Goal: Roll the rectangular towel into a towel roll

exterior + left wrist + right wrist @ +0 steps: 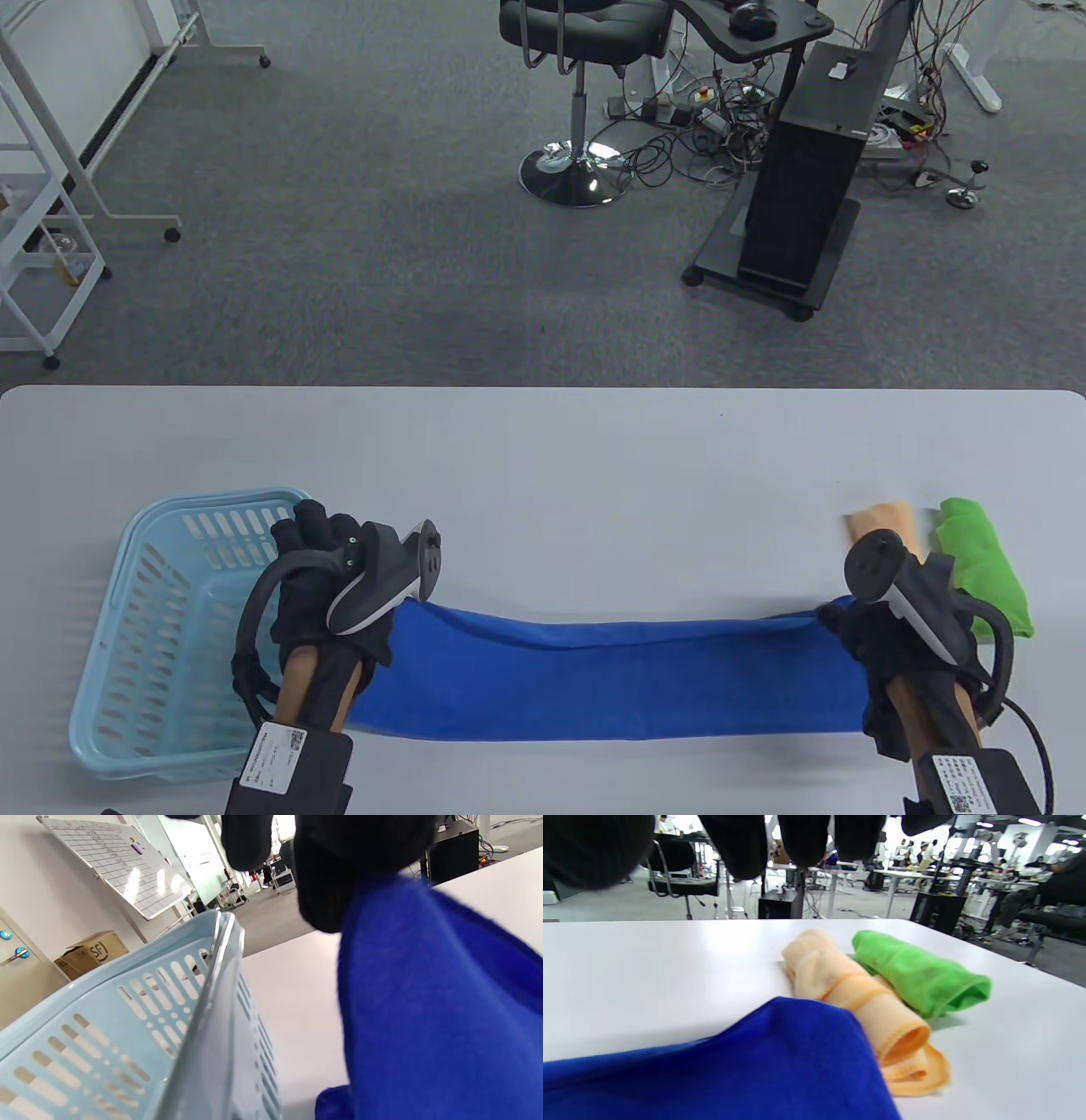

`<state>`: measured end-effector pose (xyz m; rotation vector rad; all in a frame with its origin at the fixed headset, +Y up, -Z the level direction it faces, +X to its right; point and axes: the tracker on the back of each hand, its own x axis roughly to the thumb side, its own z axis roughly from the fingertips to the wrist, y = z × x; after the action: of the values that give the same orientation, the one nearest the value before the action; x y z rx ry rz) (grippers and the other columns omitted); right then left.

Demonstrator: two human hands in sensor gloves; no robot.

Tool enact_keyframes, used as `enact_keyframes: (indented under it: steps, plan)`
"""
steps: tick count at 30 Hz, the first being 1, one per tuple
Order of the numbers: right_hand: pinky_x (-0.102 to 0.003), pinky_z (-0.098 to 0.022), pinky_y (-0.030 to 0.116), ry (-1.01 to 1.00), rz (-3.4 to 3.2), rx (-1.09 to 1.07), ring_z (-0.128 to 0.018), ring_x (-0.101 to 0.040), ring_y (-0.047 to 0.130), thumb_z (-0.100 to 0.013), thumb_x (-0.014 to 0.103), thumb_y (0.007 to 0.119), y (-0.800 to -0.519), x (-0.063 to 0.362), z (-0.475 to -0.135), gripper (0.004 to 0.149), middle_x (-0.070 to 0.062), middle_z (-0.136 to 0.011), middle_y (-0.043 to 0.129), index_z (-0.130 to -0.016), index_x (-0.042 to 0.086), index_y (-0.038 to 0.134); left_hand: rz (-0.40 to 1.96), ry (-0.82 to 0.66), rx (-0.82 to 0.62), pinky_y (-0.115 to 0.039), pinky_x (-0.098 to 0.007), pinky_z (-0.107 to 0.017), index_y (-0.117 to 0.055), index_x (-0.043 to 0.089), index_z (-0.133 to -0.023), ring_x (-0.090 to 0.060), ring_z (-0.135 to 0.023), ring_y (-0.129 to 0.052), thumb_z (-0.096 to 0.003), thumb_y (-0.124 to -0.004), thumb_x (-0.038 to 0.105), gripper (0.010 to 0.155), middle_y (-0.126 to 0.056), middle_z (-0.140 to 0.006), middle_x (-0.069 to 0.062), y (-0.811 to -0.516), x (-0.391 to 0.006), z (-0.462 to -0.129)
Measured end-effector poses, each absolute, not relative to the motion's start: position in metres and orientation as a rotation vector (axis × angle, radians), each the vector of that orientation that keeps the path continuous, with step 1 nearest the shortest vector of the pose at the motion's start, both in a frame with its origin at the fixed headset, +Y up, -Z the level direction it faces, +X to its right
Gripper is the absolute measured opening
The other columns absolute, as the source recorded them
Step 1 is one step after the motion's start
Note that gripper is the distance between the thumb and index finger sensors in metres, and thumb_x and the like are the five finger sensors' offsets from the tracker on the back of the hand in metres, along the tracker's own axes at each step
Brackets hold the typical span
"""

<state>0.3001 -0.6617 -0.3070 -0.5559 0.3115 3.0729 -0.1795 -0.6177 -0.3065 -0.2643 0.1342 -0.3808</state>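
We have the blue towel (624,679) stretched lengthwise along the near edge of the counter (543,458), one end in each hand and the middle resting in a long, folded band. Our left hand (331,577) grips the left end, fingers curled round the cloth just beside the pale blue basket (161,628) at the near-left corner; in the left wrist view the fabric hangs in a soft drape from under the glove. Our right hand (891,632) grips the right end, though the fingers themselves are hidden under the tracker, so we judge the hold from the cloth gathering up into it. The towel looks light, plush and limp — it sags between our hands and wrinkles along its far edge, so it will not hold a shape by itself and should grip the counter rather than slide. To roll it we would lay it flat, then take one short end at both corners and keep an even tension, or the roll will skew. Near the right edge lie a peach towel roll (857,997) and a green towel roll (916,974), touching side by side — they sit just beyond our right hand.
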Motion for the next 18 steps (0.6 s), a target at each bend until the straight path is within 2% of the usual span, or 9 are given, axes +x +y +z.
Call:
enact_keyframes:
  steps: [2,5,8,10,15,18]
  plan:
    - [-0.066,-0.072,0.037,0.306,3.079,-0.498,-0.102,-0.04,0.043,-0.025,0.054,0.077,-0.66,0.291,-0.306,0.085,-0.013,-0.107,0.04,-0.103,0.023,0.057,-0.338,0.144,-0.259,-0.028,-0.065,-0.074,-0.095,0.033,-0.077,-0.045,-0.107,-0.028,-0.0346,-0.06,0.054,0.059,-0.053,-0.116,-0.01,-0.615,-0.182,-0.305]
    - [-0.066,-0.072,0.034,0.292,3.092,-0.41,-0.102,-0.04,0.04,-0.026,0.055,0.076,-0.658,0.275,-0.307,0.086,-0.013,-0.108,0.038,-0.103,0.023,0.056,-0.299,0.138,-0.217,-0.029,-0.065,-0.073,-0.088,0.035,-0.086,-0.046,-0.106,-0.03,-0.0338,-0.058,0.057,0.064,-0.054,-0.115,-0.012,-0.609,-0.183,-0.299]
    - [-0.067,-0.072,0.028,0.284,3.076,-0.319,-0.103,-0.04,0.03,-0.025,0.057,0.074,-0.658,0.257,-0.308,0.088,-0.012,-0.109,0.031,-0.104,0.024,0.052,-0.273,0.111,-0.158,-0.033,-0.065,-0.074,-0.075,0.038,-0.098,-0.045,-0.107,-0.036,-0.0362,-0.067,0.056,0.065,-0.058,-0.115,-0.012,-0.603,-0.174,-0.292]
    - [-0.067,-0.072,0.024,0.271,3.076,-0.258,-0.103,-0.039,0.023,-0.025,0.061,0.071,-0.661,0.244,-0.309,0.091,-0.012,-0.109,0.026,-0.105,0.025,0.049,-0.259,0.095,-0.135,-0.032,-0.066,-0.074,-0.069,0.04,-0.102,-0.045,-0.107,-0.036,-0.0364,-0.069,0.056,0.067,-0.058,-0.115,-0.012,-0.601,-0.165,-0.288]
    - [-0.067,-0.071,0.023,0.282,3.095,-0.11,-0.103,-0.039,0.022,-0.024,0.063,0.067,-0.672,0.213,-0.305,0.092,-0.011,-0.109,0.025,-0.105,0.026,0.046,-0.276,0.07,-0.095,-0.031,-0.068,-0.074,-0.07,0.039,-0.101,-0.046,-0.108,-0.037,-0.035,-0.068,0.059,0.069,-0.059,-0.116,-0.011,-0.597,-0.15,-0.285]
    - [-0.067,-0.071,0.023,0.309,3.12,-0.047,-0.103,-0.039,0.022,-0.024,0.064,0.067,-0.68,0.2,-0.301,0.092,-0.012,-0.109,0.025,-0.106,0.025,0.045,-0.267,0.059,-0.074,-0.033,-0.068,-0.074,-0.075,0.039,-0.09,-0.043,-0.108,-0.04,-0.0359,-0.076,0.052,0.055,-0.06,-0.114,-0.009,-0.598,-0.15,-0.287]
